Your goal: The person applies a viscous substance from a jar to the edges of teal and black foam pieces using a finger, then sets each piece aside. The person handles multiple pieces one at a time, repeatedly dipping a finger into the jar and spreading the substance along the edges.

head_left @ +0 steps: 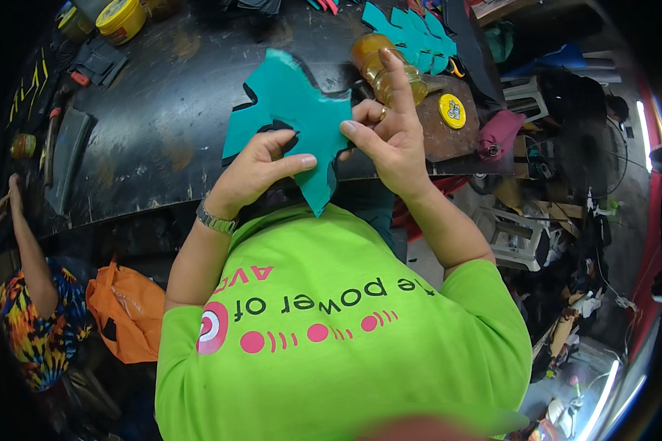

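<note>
The left hand (261, 165) pinches the lower middle of a teal cut-out sheet (290, 117), thumb laid flat across the front and fingers curled behind it. The right hand (386, 128) grips the sheet's right edge between thumb and bent fingers, while its index finger sticks straight up — a ring shows on one finger. The sheet is held up in the air between the two hands, over the near edge of the dark worktable (169, 95), its pointed lower tip hanging down toward the person's bright green shirt (331, 323). A dark layer shows behind the teal along its notched edges. A metal wristwatch (215, 219) sits on the left wrist.

Just behind the right hand stands an amber bottle (371, 62) on the table, and beside it lies a round yellow lid (452, 110). Farther back rests a stack of teal pieces (412, 33) of the same colour. A yellow tub (121, 18) sits at the table's far left corner.

At the left — well apart from the hands — another person in a many-coloured shirt (40, 331) reaches an arm up toward the table, next to an orange bag (129, 309).
</note>
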A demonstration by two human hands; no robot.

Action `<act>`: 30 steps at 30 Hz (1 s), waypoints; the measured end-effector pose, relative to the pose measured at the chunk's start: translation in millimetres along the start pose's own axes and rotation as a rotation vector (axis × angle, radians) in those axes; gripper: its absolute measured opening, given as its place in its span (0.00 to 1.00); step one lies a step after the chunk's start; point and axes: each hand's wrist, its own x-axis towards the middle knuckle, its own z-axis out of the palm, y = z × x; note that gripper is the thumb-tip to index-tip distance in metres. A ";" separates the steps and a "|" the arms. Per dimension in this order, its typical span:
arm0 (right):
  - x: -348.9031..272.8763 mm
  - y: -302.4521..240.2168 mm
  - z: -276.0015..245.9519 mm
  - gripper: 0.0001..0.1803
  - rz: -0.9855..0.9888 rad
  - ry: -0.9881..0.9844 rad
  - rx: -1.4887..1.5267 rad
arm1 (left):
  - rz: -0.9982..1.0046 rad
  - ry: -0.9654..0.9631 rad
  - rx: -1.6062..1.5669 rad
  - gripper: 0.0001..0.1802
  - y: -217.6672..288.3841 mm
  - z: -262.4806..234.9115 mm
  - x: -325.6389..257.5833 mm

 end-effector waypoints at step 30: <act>-21.0 -49.2 -58.2 0.26 -0.146 -0.105 -1.144 | 0.116 0.185 -0.342 0.23 -5.0 30.9 14.0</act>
